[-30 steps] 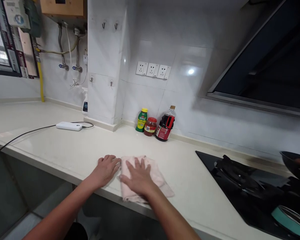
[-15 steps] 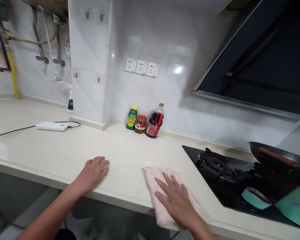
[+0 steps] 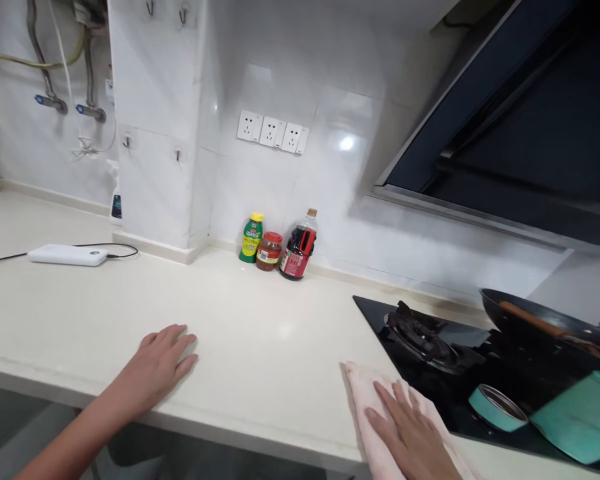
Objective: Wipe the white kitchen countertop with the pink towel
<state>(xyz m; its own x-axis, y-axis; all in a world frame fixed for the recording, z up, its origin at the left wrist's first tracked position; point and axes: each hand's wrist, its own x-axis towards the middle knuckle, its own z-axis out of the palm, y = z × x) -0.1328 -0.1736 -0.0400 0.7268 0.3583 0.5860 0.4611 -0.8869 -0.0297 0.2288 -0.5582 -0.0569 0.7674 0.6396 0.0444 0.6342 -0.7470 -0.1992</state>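
Observation:
A pale pink cloth [image 3: 367,407] lies on the countertop near its front edge, left of the stove, with one edge reaching the black glass. My right hand [image 3: 410,427] rests flat on top of it, fingers spread, pressing rather than gripping. Further left, my left hand [image 3: 163,363] lies palm down on the white countertop [image 3: 260,353], fingers stretched and slightly apart, holding nothing. Part of the cloth is hidden under my right hand and cut off by the lower frame edge.
A green bottle [image 3: 251,239], a red-lidded jar [image 3: 269,252] and a dark sauce bottle [image 3: 298,248] stand against the wall. The stove [image 3: 375,320] holds a wok [image 3: 520,320], a turquoise ring-shaped piece [image 3: 500,410] and a turquoise container [image 3: 580,420]. A white power bank [image 3: 67,255] lies left.
My right hand and the cloth have moved right, up to the stove's edge. My left hand remains on the counter, lower left in view. The view has shifted slightly right.

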